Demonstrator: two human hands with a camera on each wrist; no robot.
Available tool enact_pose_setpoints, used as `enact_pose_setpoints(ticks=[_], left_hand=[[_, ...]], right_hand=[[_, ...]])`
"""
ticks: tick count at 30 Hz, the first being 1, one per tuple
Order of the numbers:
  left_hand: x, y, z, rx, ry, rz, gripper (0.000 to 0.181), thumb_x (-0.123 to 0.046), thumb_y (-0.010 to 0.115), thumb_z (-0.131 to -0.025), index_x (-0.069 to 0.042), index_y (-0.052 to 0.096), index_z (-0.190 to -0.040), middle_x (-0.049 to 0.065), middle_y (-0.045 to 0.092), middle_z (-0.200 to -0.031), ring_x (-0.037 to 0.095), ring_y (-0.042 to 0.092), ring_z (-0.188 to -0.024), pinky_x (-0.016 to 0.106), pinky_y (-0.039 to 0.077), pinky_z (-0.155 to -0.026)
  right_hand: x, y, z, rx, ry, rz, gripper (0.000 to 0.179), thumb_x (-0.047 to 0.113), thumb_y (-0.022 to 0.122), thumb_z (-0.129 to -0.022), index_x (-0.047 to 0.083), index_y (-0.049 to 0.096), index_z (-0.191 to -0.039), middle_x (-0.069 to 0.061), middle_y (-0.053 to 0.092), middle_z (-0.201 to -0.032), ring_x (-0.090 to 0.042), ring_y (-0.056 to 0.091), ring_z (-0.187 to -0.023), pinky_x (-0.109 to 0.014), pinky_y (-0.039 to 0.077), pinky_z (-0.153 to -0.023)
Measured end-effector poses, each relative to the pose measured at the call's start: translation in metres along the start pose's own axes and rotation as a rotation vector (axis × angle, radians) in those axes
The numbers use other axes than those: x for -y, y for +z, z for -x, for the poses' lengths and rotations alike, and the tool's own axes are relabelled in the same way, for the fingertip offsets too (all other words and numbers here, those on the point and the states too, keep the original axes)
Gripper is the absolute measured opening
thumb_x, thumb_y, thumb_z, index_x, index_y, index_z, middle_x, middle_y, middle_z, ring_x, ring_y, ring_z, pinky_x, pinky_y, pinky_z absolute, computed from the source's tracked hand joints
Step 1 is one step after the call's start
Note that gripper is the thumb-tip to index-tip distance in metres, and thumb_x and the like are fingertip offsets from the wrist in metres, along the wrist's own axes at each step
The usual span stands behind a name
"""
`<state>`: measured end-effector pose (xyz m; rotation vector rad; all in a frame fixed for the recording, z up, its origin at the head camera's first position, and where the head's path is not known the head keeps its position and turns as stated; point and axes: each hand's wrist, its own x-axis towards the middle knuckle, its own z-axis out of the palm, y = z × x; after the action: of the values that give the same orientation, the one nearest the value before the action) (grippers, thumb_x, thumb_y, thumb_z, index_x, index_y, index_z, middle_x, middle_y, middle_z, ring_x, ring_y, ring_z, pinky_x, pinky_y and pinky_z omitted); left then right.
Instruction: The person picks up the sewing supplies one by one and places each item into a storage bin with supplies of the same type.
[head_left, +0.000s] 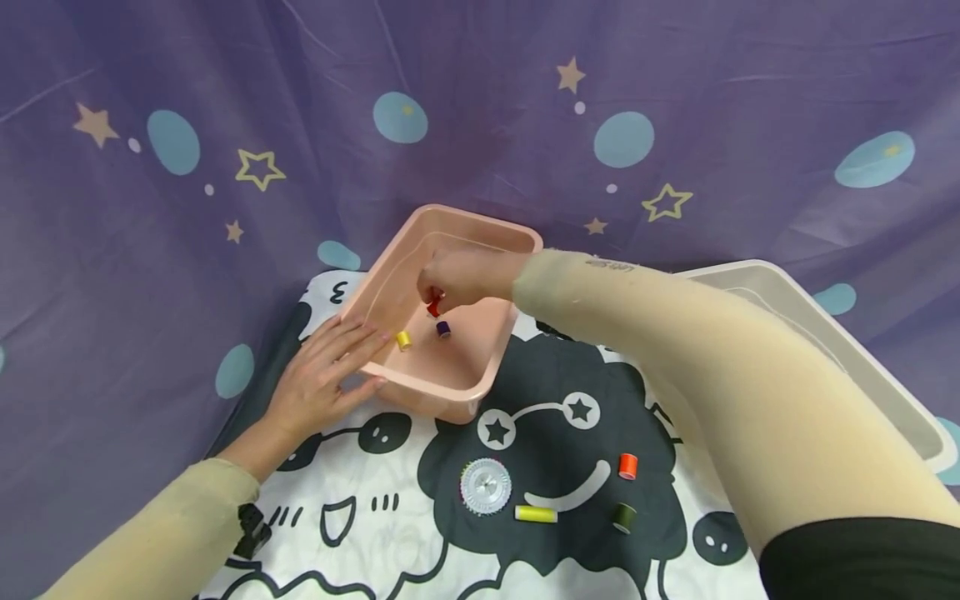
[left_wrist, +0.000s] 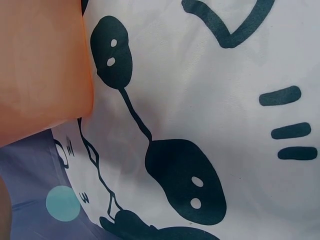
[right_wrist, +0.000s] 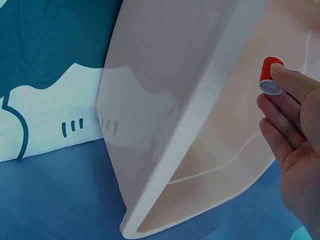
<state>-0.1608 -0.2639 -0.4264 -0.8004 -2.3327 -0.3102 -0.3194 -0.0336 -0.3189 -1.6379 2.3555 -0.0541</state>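
Note:
Inside the pink plastic bin (head_left: 517,350), my right hand (head_left: 461,277) pinches a red thread spool (right_wrist: 268,75) between thumb and fingers. The right wrist view shows the spool's white end. A yellow spool (head_left: 404,340) and a dark purple spool (head_left: 443,330) lie on the bin's floor below that hand. My left hand (head_left: 322,367) rests on the bin's near left rim with its fingers straight. In the left wrist view only the bin's outer wall (left_wrist: 42,65) and the cloth show; most of that hand is out of frame.
On the patterned cloth (head_left: 390,533) lie a round pin wheel (head_left: 486,487), a yellow spool (head_left: 536,514), an orange spool (head_left: 627,467) and a dark green spool (head_left: 623,517). A white bin (head_left: 930,442) stands at the right, partly behind my right arm. A purple curtain (head_left: 480,50) hangs behind.

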Motion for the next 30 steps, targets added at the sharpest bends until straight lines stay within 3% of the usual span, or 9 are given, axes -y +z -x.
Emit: enact_pose_setpoints(ticks=[5,11,14,20,30], left_hand=[[-0.003,0.002,0.0,-0.01,0.003,0.016,0.059,-0.057,0.055,-0.087,-0.02,0.058,-0.132,0.01,0.062,-0.127,0.032,0.052,-0.123,0.048,0.028,-0.115],[-0.006,0.004,-0.001,-0.005,0.005,0.013,0.061,-0.062,0.046,-0.09,-0.02,0.057,-0.133,0.011,0.063,-0.125,0.032,0.052,-0.123,0.047,0.027,-0.115],[-0.006,0.005,-0.001,-0.006,0.006,0.013,0.06,-0.06,0.049,-0.089,-0.02,0.057,-0.133,0.011,0.063,-0.125,0.032,0.052,-0.123,0.048,0.027,-0.115],[-0.005,0.005,-0.001,-0.01,0.016,0.021,0.059,-0.055,0.058,-0.085,-0.019,0.057,-0.133,0.011,0.063,-0.125,0.033,0.053,-0.122,0.049,0.028,-0.114],[0.0,0.002,-0.002,-0.02,0.007,0.014,0.059,-0.058,0.051,-0.089,-0.019,0.058,-0.132,0.011,0.063,-0.124,0.033,0.053,-0.121,0.048,0.027,-0.115]], right_hand=[[0.002,0.006,0.001,0.049,0.068,-0.044,0.019,0.025,0.071,-0.085,0.021,0.07,-0.103,0.011,0.067,-0.092,-0.007,0.057,-0.077,-0.018,0.051,-0.07],[0.003,0.007,0.006,0.094,0.162,-0.125,0.031,0.024,0.072,-0.084,0.021,0.063,-0.114,0.013,0.062,-0.106,-0.001,0.058,-0.086,-0.017,0.051,-0.075],[0.001,0.006,0.009,0.094,0.158,-0.09,0.033,0.027,0.072,-0.084,0.022,0.063,-0.116,0.012,0.062,-0.109,-0.001,0.058,-0.09,-0.017,0.051,-0.079],[-0.006,0.004,0.014,0.033,0.088,0.021,0.036,0.026,0.072,-0.084,0.012,0.065,-0.116,0.001,0.065,-0.112,-0.014,0.057,-0.101,-0.026,0.048,-0.091],[-0.008,-0.01,0.037,-0.1,0.114,-0.04,0.041,0.031,0.071,-0.085,0.012,0.064,-0.121,-0.001,0.065,-0.119,-0.014,0.06,-0.111,-0.028,0.047,-0.097]])
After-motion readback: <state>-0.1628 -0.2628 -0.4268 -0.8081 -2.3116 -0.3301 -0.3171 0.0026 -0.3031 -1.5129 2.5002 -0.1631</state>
